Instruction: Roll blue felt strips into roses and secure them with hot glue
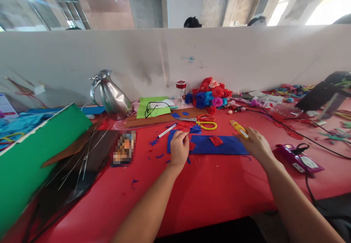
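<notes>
My left hand (179,148) is closed in a pinch over the left part of a dark blue strip of fabric or felt (230,146). Whatever its fingertips hold is too small to make out. A red scrap (192,146) lies right beside that hand, and another red piece (216,140) rests on the strip's middle. At the strip's right end, my right hand (257,147) has its thumb and fingers around the near end of a yellow tube (238,128) with a pale label. Yellow-and-red-handled scissors (204,122) and a white marker (167,131) lie just beyond.
Fabric flowers (211,95), a red-lidded jar (181,91) and a steel jug (112,97) stand along the partition. Eyeglasses (156,107) rest on green sheets. A purple device (300,159) with black cables lies right; a green board (44,162) and thin wires lie left.
</notes>
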Demonstrator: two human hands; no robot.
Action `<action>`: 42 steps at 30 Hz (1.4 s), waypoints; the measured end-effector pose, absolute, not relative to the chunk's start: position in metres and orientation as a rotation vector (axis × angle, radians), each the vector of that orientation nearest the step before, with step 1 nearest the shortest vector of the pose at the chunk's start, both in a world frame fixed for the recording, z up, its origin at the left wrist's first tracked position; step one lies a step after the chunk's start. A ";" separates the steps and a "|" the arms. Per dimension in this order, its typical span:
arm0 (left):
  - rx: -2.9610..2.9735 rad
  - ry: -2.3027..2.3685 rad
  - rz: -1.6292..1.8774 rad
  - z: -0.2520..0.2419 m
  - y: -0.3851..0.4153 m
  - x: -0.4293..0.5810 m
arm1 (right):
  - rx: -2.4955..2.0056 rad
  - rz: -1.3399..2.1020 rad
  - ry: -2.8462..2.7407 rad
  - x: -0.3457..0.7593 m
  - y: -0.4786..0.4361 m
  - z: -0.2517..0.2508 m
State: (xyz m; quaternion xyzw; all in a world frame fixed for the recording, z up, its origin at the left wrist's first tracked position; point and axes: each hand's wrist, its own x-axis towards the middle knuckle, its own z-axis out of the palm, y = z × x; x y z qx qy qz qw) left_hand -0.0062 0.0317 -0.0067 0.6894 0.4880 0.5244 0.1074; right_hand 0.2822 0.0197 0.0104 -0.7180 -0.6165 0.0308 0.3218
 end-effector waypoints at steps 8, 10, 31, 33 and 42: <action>1.779 1.294 1.755 0.004 0.029 -0.006 | -2.088 -0.166 -1.686 0.302 0.026 -0.007; 1.679 1.265 1.770 0.004 0.031 -0.007 | -2.130 -0.099 -1.681 0.301 0.026 -0.006; 1.511 1.350 1.707 -0.001 0.025 0.000 | -1.029 1.264 -1.028 0.113 0.033 0.019; 1.523 1.364 1.694 -0.002 0.024 0.002 | -1.041 1.304 -0.981 0.114 0.032 0.015; 1.589 1.331 1.617 0.003 0.020 0.001 | -0.978 1.368 -0.922 0.118 0.033 0.014</action>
